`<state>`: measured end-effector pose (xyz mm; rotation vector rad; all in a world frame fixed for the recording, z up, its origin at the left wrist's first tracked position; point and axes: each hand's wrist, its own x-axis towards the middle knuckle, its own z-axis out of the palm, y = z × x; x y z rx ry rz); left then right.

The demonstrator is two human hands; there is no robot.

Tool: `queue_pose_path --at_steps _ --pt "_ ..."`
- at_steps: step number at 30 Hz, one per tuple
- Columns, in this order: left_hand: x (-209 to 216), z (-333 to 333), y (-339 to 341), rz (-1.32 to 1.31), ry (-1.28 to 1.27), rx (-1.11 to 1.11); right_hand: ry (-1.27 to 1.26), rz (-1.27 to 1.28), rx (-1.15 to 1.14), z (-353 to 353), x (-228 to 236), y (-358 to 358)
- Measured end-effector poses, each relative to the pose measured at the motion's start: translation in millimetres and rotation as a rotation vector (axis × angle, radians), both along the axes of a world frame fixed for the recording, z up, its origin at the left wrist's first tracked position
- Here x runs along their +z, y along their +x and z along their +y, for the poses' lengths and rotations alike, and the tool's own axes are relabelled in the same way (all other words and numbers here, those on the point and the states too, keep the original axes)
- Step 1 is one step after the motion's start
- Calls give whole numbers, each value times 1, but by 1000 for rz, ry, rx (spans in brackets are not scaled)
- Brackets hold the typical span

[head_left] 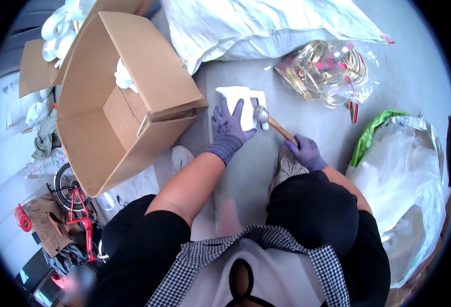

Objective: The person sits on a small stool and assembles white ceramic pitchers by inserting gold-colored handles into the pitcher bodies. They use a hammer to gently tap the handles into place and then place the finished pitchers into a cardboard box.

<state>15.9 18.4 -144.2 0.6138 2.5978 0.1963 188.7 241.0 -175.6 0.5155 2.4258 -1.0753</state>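
Note:
A white plastic pitcher (246,116) with a spout and a side handle lies on the grey floor in front of me. My left hand (229,124), in a purple glove, rests on its body with fingers spread and thumb stretched out to the right. In my right hand (307,152), gloved the same way, is a hammer (281,130), gripped by its wooden handle. Its metal head is at the pitcher's handle; whether the two touch I cannot tell.
To the left stands an open cardboard box (154,56) with a white piece inside. A large white sack (271,25) lies beyond. Right of it is a clear bag of gold-coloured strips (327,71). An open bag of translucent plastic (402,174) stands right. A red bicycle (84,222) is lower left.

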Motion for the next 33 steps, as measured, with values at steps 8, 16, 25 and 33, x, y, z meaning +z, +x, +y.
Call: queue_pose_path --at_steps 8,16,25,33 --pt "6 5 -5 -16 -55 -24 84 45 -175 8 -7 26" --pt "4 -11 -34 -22 19 -168 425 -57 -217 55 -32 63" --pt "107 -27 -2 66 353 -309 -795 -50 -431 5 69 -79" --pt "251 -7 -24 -121 438 -326 -392 335 348 19 237 -106"
